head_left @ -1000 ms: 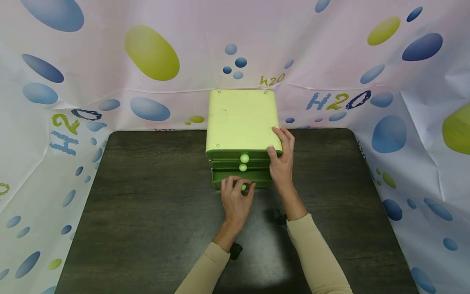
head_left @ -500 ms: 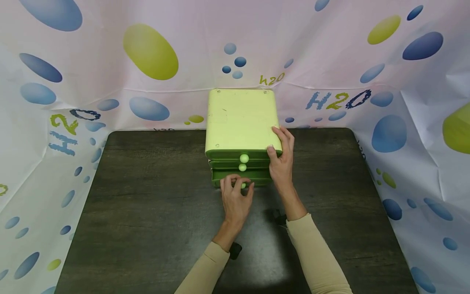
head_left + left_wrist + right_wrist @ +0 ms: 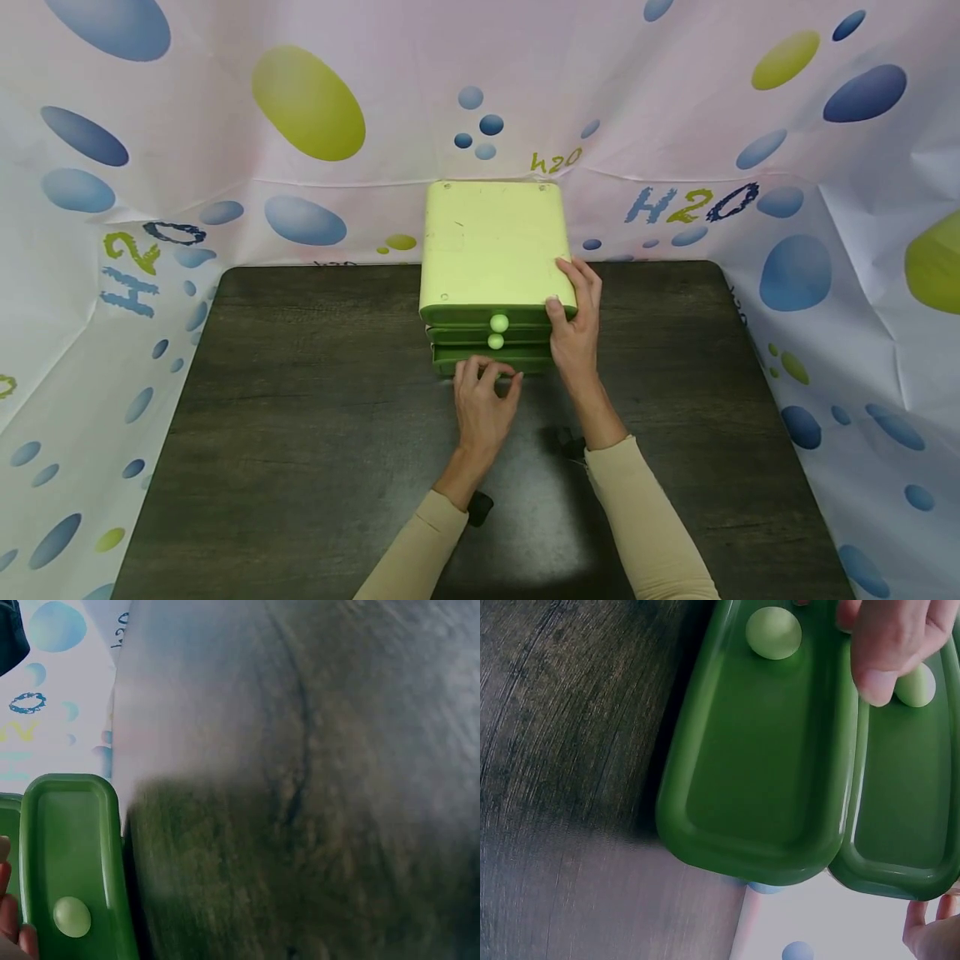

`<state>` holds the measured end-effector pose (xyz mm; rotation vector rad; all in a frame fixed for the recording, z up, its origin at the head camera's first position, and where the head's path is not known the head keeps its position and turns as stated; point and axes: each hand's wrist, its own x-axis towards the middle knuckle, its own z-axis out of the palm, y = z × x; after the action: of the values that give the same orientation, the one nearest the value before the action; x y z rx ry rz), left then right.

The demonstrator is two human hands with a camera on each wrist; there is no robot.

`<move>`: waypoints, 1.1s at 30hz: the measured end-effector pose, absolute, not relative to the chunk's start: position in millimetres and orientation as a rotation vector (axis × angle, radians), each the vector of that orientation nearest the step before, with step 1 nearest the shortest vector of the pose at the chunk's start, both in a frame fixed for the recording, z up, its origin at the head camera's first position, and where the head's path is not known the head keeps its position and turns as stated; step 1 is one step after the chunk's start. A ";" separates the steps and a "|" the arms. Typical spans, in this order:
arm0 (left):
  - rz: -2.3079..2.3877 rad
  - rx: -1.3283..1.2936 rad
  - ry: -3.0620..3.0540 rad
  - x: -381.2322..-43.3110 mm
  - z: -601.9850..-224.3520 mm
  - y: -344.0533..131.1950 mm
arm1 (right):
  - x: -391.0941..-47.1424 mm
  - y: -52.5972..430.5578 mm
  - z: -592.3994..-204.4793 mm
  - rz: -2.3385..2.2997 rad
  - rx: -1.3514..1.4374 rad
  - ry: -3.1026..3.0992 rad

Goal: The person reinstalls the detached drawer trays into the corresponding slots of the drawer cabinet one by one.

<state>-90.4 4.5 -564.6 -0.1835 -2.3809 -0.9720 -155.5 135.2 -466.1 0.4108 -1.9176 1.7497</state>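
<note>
A small green drawer cabinet stands against the back wall in the head view. One of its lower drawers is partly pulled out. My left hand is at that drawer's front, with index finger and thumb closed in a ring that hides its knob. In the right wrist view a fingertip overlaps a pale green knob. The lowest drawer's knob is uncovered in the left wrist view. My right hand grips the cabinet's front right corner, thumb at the top's front edge and fingers bent along the side.
The cabinet rests on a dark wood table with rounded back corners. A white sheet printed with blue and green ovals covers the back and both sides. Two more knobs, an upper knob and one just under it, stick out above my left hand.
The pulled-out drawer has slid a little inward, so less of its inside shows. My left hand has moved slightly with it. My right hand stays at the cabinet's corner.
</note>
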 end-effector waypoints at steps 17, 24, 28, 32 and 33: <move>-0.978 -0.222 -2.388 -91.8 -566.4 4.9 | -154.8 135.4 -464.1 1.716 0.419 -1.935; -0.998 -0.223 -2.425 -94.5 -565.1 5.5 | -154.7 136.2 -463.6 1.714 0.389 -1.949; -1.002 -0.224 -2.442 -95.9 -564.8 6.0 | -154.0 136.4 -463.4 1.721 0.381 -1.953; -0.991 -0.232 -2.431 -96.2 -565.6 6.5 | -153.5 136.7 -463.7 1.728 0.382 -1.951; -0.989 -0.234 -2.428 -96.3 -565.8 6.6 | -153.4 136.8 -463.7 1.728 0.381 -1.952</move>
<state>-96.3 6.6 -565.8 -0.2340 -2.4279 -0.9890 -153.4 136.8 -463.7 0.3814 -1.9519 1.7281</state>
